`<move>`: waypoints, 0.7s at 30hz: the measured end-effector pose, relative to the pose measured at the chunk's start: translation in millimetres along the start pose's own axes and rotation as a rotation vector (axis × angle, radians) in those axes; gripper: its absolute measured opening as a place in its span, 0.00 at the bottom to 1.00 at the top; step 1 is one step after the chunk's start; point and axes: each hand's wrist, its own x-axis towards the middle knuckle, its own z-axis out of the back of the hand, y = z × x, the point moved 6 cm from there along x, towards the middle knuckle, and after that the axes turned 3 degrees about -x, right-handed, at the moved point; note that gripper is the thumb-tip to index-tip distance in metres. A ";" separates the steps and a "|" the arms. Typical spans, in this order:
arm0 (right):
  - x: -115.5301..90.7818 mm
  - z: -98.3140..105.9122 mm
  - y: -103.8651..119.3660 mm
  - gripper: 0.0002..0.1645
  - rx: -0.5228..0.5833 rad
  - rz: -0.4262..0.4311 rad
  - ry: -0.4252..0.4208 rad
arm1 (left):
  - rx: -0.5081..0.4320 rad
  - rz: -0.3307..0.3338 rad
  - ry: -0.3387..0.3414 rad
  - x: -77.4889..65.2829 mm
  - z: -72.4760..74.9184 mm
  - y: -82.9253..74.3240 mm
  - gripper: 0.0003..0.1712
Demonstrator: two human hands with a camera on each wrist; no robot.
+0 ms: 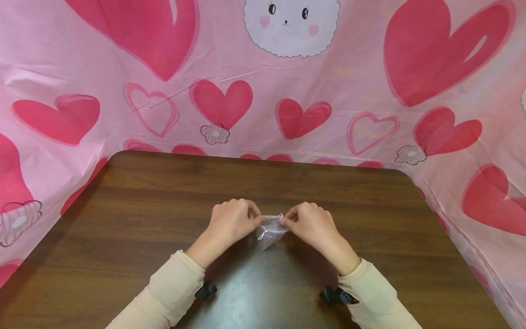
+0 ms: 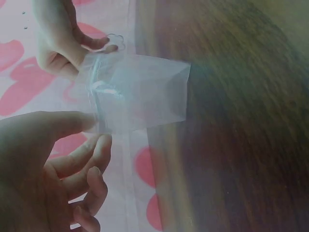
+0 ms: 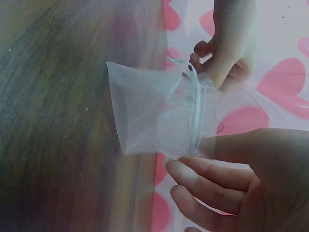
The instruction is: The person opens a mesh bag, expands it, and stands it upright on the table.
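A small, see-through whitish drawstring pouch (image 1: 271, 232) hangs between both hands over the middle of the table. My left hand (image 1: 233, 220) pinches one side of its mouth between thumb and fingers. At the opposite side, my right hand (image 1: 313, 222) pinches the rim likewise. Seen from the right wrist, the pouch (image 3: 149, 113) has a pale cord band below its rim, with a loop standing out near the left hand. In the left wrist view the pouch (image 2: 145, 92) looks flat, its bottom corners pointing away from the hands. No contents can be made out inside.
The dark brown wooden table (image 1: 164, 201) has rounded far corners. Behind it and along both sides hangs a pink cloth (image 1: 263, 82) printed with hearts. Dark straps with small devices (image 1: 338, 296) sit at both wrists, below cream sleeves (image 1: 176, 283).
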 end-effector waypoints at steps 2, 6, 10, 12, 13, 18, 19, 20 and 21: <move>-0.5 1.0 -1.2 0.11 0.005 0.012 -0.028 | -0.011 -0.008 -0.012 0.1 0.4 -1.7 0.08; -1.6 5.9 -0.7 0.12 0.008 0.035 -0.096 | -0.027 -0.019 -0.028 1.3 1.3 -4.7 0.11; -1.8 8.8 0.7 0.10 0.021 0.047 -0.129 | -0.033 -0.027 -0.036 2.6 1.6 -6.8 0.12; -1.7 9.0 1.0 0.10 0.024 0.047 -0.130 | -0.036 -0.027 -0.034 2.8 1.6 -7.4 0.12; -1.7 9.1 1.2 0.10 0.024 0.048 -0.130 | -0.037 -0.027 -0.034 2.7 1.8 -7.7 0.13; -3.4 10.7 0.0 0.10 0.036 0.038 -0.135 | -0.062 -0.030 -0.041 0.5 3.8 -5.9 0.13; -4.6 11.3 -1.0 0.10 0.044 0.034 -0.142 | -0.069 -0.036 -0.049 -0.7 4.9 -5.0 0.12; -6.2 12.0 -2.4 0.10 0.053 0.032 -0.152 | -0.072 -0.042 -0.062 -2.2 6.1 -3.9 0.12; -8.1 12.8 -4.5 0.10 0.066 0.028 -0.167 | -0.076 -0.051 -0.081 -4.2 7.6 -2.7 0.11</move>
